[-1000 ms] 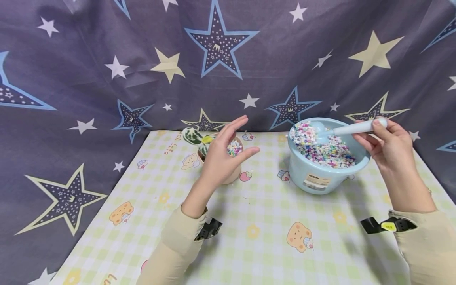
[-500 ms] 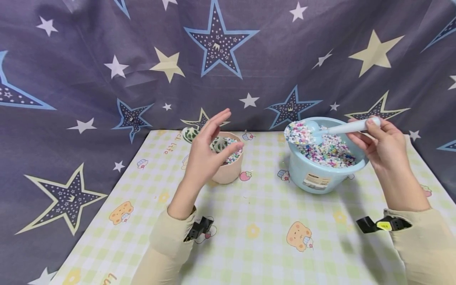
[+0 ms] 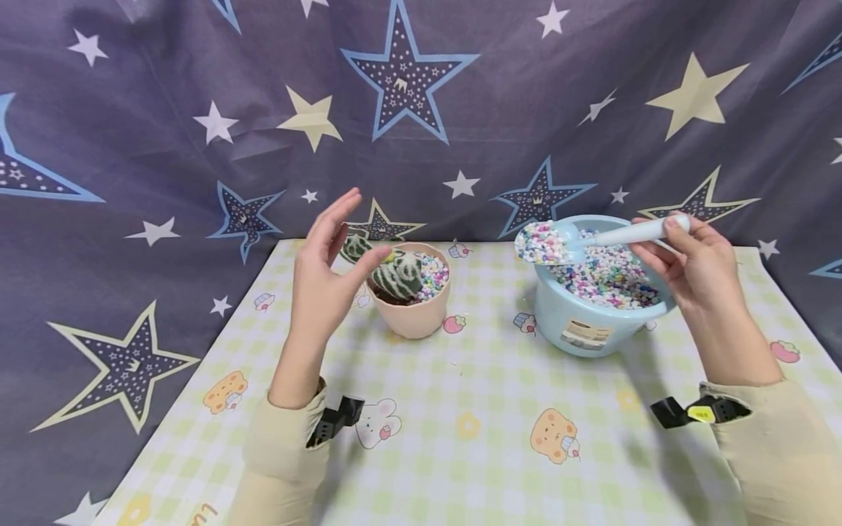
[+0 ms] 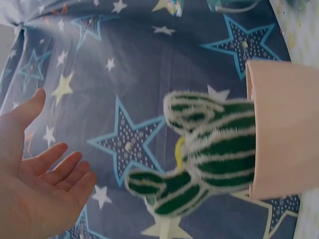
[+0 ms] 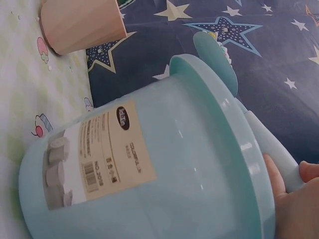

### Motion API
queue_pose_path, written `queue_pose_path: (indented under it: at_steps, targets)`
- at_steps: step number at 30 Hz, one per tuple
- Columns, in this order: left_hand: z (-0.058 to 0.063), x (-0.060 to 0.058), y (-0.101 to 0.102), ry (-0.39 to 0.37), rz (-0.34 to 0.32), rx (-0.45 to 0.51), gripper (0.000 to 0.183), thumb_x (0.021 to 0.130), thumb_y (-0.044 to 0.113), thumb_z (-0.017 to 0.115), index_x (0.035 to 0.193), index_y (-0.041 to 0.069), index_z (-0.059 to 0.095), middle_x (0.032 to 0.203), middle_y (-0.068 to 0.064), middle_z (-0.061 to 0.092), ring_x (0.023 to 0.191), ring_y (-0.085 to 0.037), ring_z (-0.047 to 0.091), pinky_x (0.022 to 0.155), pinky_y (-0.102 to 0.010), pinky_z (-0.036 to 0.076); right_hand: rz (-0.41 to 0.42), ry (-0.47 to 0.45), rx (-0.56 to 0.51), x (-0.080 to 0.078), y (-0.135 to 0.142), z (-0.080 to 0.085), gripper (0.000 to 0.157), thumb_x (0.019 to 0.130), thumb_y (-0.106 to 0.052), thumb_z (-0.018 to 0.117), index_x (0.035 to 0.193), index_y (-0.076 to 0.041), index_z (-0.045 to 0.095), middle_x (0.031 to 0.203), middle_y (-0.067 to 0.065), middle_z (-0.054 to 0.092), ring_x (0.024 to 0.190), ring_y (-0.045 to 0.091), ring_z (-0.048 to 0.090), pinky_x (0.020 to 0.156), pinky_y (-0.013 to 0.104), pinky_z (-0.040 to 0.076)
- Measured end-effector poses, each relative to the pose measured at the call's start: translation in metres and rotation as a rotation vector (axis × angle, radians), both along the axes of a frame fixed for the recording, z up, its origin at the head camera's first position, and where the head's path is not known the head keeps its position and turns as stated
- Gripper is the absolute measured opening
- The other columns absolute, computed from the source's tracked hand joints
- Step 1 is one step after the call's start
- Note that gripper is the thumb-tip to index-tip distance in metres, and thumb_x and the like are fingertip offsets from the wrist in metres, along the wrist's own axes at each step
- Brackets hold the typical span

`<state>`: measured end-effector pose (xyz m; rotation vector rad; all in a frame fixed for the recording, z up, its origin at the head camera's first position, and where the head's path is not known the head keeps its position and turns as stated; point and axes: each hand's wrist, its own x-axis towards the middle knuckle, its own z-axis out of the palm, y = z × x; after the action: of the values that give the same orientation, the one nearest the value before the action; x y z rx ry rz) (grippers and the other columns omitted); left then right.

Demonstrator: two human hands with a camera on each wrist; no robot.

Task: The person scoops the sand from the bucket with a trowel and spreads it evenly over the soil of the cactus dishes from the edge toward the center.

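Note:
My right hand (image 3: 700, 274) grips the handle of a light blue scoop (image 3: 631, 232) above the bucket. Colourful small pebbles (image 3: 542, 242) heap in the scoop's bowl, which reaches past the bucket's left rim. Below it stands the light blue bucket (image 3: 588, 332), partly filled with the same pebbles. A pink pot (image 3: 414, 319) to the left holds a fuzzy green-and-white striped cactus (image 3: 397, 277), with pebbles on its right side and brown showing at the left. My left hand (image 3: 322, 277) is raised just left of the cactus, fingers and thumb spread, holding nothing; the left wrist view shows a gap between them.
A checked tablecloth (image 3: 460, 453) with cartoon prints covers the table. Behind it hangs a dark curtain (image 3: 506, 95) with stars. The label (image 5: 99, 154) on the bucket faces the front. Table surface shows between pot and bucket.
My left hand has moved left, away from in front of the pot, uncovering the cactus. My right hand has shifted slightly left with the loaded scoop, its bowl now past the bucket's rim.

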<state>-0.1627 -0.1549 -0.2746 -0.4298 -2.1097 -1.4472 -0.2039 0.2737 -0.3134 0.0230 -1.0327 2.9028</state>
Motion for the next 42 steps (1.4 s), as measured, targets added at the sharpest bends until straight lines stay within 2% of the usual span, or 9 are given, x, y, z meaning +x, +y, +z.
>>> queue_pose_path:
  at_steps: [5, 11, 16, 20, 23, 27, 34, 38, 42]
  targets:
    - [-0.006, -0.003, -0.015, -0.014, 0.040, 0.042, 0.059, 0.086, 0.010, 0.078, 0.141, 0.013, 0.056, 0.150, 0.007, 0.051, 0.140, -0.005, 0.045, 0.120, -0.033, 0.037, 0.028, -0.009, 0.001, -0.001, -0.007, 0.000, 0.004, 0.098, 0.002, 0.054, 0.102, 0.004, 0.055, 0.093, 0.024, 0.073, 0.078, 0.036, 0.076, 0.072, 0.041, 0.062]
    - [-0.015, -0.007, -0.036, -0.065, 0.128, 0.087, 0.060, 0.087, 0.010, 0.077, 0.142, 0.014, 0.055, 0.152, 0.007, 0.048, 0.139, -0.007, 0.044, 0.120, -0.033, 0.036, 0.050, -0.009, 0.029, -0.004, -0.018, 0.001, 0.004, 0.099, 0.001, 0.054, 0.103, 0.004, 0.054, 0.094, 0.024, 0.075, 0.079, 0.035, 0.076, 0.074, 0.039, 0.062]
    - [-0.029, -0.011, -0.052, -0.115, 0.192, 0.069, 0.058, 0.090, 0.009, 0.072, 0.144, 0.007, 0.050, 0.155, 0.000, 0.044, 0.145, -0.014, 0.040, 0.122, -0.038, 0.034, 0.090, -0.010, 0.040, -0.007, -0.029, 0.000, 0.001, 0.100, 0.001, 0.052, 0.099, 0.002, 0.051, 0.094, 0.022, 0.075, 0.078, 0.034, 0.076, 0.074, 0.038, 0.062]
    - [-0.041, -0.014, -0.064, -0.200, 0.200, 0.041, 0.054, 0.094, 0.002, 0.063, 0.144, 0.001, 0.046, 0.158, -0.005, 0.040, 0.149, -0.019, 0.035, 0.124, -0.039, 0.030, 0.102, -0.023, 0.073, -0.009, -0.039, -0.001, 0.003, 0.100, 0.000, 0.053, 0.101, 0.002, 0.051, 0.094, 0.020, 0.075, 0.077, 0.033, 0.076, 0.074, 0.037, 0.062]
    - [-0.051, -0.020, -0.070, -0.290, 0.177, 0.009, 0.055, 0.093, -0.002, 0.059, 0.145, -0.001, 0.044, 0.159, -0.008, 0.037, 0.150, -0.023, 0.032, 0.126, -0.039, 0.027, 0.110, -0.047, 0.100, -0.010, -0.046, 0.000, 0.009, 0.098, -0.001, 0.056, 0.106, 0.001, 0.050, 0.095, 0.018, 0.074, 0.077, 0.031, 0.076, 0.075, 0.036, 0.063]
    - [-0.066, -0.029, -0.076, -0.420, 0.113, -0.082, 0.062, 0.091, -0.001, 0.061, 0.149, 0.000, 0.038, 0.160, -0.016, 0.034, 0.152, -0.031, 0.028, 0.127, -0.042, 0.023, 0.129, -0.090, 0.121, -0.013, -0.057, 0.002, 0.015, 0.097, -0.001, 0.059, 0.109, -0.001, 0.049, 0.094, 0.017, 0.075, 0.075, 0.030, 0.075, 0.074, 0.036, 0.063]
    - [-0.087, -0.040, -0.067, -0.588, -0.025, -0.262, 0.089, 0.088, 0.017, 0.076, 0.156, 0.000, 0.022, 0.164, -0.022, 0.022, 0.152, -0.039, 0.022, 0.126, -0.049, 0.021, 0.179, -0.102, 0.148, -0.018, -0.072, 0.004, 0.029, 0.097, -0.001, 0.058, 0.121, -0.010, 0.044, 0.096, 0.015, 0.075, 0.078, 0.030, 0.076, 0.074, 0.038, 0.063]
    - [-0.096, -0.044, -0.058, -0.611, -0.124, -0.282, 0.101, 0.083, 0.024, 0.082, 0.158, 0.001, 0.018, 0.165, -0.021, 0.020, 0.153, -0.039, 0.020, 0.126, -0.052, 0.019, 0.208, -0.100, 0.179, -0.021, -0.081, 0.003, 0.021, 0.098, -0.001, 0.058, 0.116, -0.010, 0.053, 0.094, 0.016, 0.076, 0.079, 0.028, 0.076, 0.074, 0.037, 0.063]
    - [-0.102, -0.046, -0.050, -0.587, -0.203, -0.257, 0.097, 0.082, 0.021, 0.083, 0.157, 0.005, 0.023, 0.161, -0.019, 0.030, 0.152, -0.036, 0.024, 0.125, -0.055, 0.020, 0.229, -0.106, 0.237, -0.023, -0.089, 0.004, 0.018, 0.099, -0.003, 0.056, 0.115, -0.008, 0.049, 0.093, 0.013, 0.076, 0.079, 0.025, 0.077, 0.074, 0.034, 0.063]
